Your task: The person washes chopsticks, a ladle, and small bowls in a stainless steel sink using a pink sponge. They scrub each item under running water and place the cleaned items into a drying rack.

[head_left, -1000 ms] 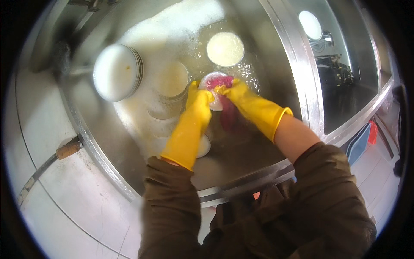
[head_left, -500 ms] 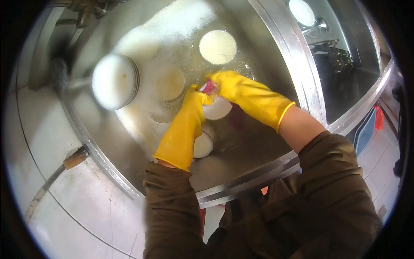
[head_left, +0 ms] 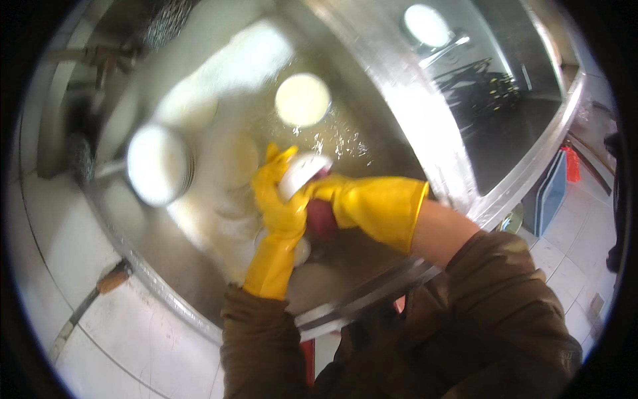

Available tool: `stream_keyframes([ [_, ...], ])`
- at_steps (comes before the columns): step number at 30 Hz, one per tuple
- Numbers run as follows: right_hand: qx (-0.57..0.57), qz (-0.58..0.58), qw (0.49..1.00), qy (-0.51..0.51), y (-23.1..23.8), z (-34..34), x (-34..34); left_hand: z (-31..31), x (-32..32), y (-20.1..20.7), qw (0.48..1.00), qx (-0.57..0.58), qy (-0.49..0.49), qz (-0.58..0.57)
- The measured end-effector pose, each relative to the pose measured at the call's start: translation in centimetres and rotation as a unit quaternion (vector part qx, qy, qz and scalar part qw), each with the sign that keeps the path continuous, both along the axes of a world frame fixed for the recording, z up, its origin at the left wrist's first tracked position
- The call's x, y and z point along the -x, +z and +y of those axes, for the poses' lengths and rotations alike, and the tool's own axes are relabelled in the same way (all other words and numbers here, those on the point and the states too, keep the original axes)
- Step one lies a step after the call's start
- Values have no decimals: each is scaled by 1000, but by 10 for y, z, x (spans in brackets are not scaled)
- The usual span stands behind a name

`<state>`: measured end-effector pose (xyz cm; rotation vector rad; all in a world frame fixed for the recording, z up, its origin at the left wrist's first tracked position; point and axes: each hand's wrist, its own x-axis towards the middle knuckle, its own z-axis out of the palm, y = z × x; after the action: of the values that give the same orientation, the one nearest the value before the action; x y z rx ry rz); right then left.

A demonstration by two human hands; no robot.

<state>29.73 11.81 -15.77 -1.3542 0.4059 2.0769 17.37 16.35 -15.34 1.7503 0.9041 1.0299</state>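
Yellow rubber gloves cover both hands over a metal sink (head_left: 419, 100) of cloudy water. My left hand (head_left: 274, 199) grips a small white dish (head_left: 302, 174), tilted up on its edge. My right hand (head_left: 332, 194) is closed on a dark red cloth (head_left: 323, 218), which hangs below the fingers and also shows at the dish's far side. The cloth is against the dish. A cream round dish (head_left: 303, 100) lies in the water beyond my hands. Left of them stands a stack of white plates (head_left: 158, 165). More round dishes show dimly under the water.
A second basin (head_left: 492, 139) on the right holds a white round dish (head_left: 426, 25), a metal tap (head_left: 446, 50) and dark items (head_left: 475, 83). A brush with an orange-brown handle (head_left: 113, 278) lies on the white tiled ledge at left. Blue boards (head_left: 553, 193) stand at the right.
Both hands have come nearer my body. A white dish now shows upright between them, and more of the red cloth hangs in view. The whole view has shifted and tilted.
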Motion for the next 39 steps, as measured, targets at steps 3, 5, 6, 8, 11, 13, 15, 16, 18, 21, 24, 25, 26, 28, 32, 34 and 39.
stream_keyframes([
  [3, -219, -119, 963, 98, 25, 7, -12, 23, 6, 18, 993, -62, -69, -77],
  [5, -199, -393, 875, 200, 50, 3, -24, 34, 4, 43, 984, -123, -114, -63],
  [6, -333, -465, 803, 170, 69, -11, -37, 34, -2, 57, 981, -153, -111, -48],
  [8, -526, -373, 760, 74, 95, -5, -69, 32, -15, 84, 971, -210, -109, -19],
  [11, -553, -437, 705, 72, 147, -18, -111, 36, -37, 100, 988, -48, -149, 3],
  [13, -545, -532, 648, 6, 175, -29, -152, 46, -50, 84, 977, -85, -151, 126],
  [15, -422, -736, 529, 15, 177, -24, -197, 60, -57, 56, 942, -160, -166, 242],
  [16, -303, -812, 499, 13, 170, -18, -221, 68, -59, 40, 926, -165, -189, 282],
  [18, -115, -831, 544, 21, 149, -18, -259, 77, -61, 15, 893, -196, -198, 355],
  [21, -15, -780, 594, 199, 106, -23, -304, 96, -85, -16, 725, -195, -259, 607],
  [24, -21, -697, 675, 242, 59, -35, -325, 122, -139, -49, 876, 181, -135, 427],
  [25, 23, -667, 698, 259, 44, -36, -331, 140, -155, -56, 683, -50, -273, 675],
  [26, 21, -648, 714, 264, 30, -36, -334, 145, -161, -63, 682, -8, -274, 678],
  [28, -25, -573, 800, 178, 8, -35, -335, 152, -167, -69, 697, 41, -242, 673],
  [32, -96, -642, 730, 214, 13, -13, -322, 129, -143, -55, 796, 44, -155, 583],
  [34, -151, -630, 730, 218, 51, -4, -308, 100, -123, -40, 875, 103, -99, 462],
  [39, -419, -692, 583, 73, 152, 3, -211, 63, -84, 3, 930, 351, -7, 105],
])
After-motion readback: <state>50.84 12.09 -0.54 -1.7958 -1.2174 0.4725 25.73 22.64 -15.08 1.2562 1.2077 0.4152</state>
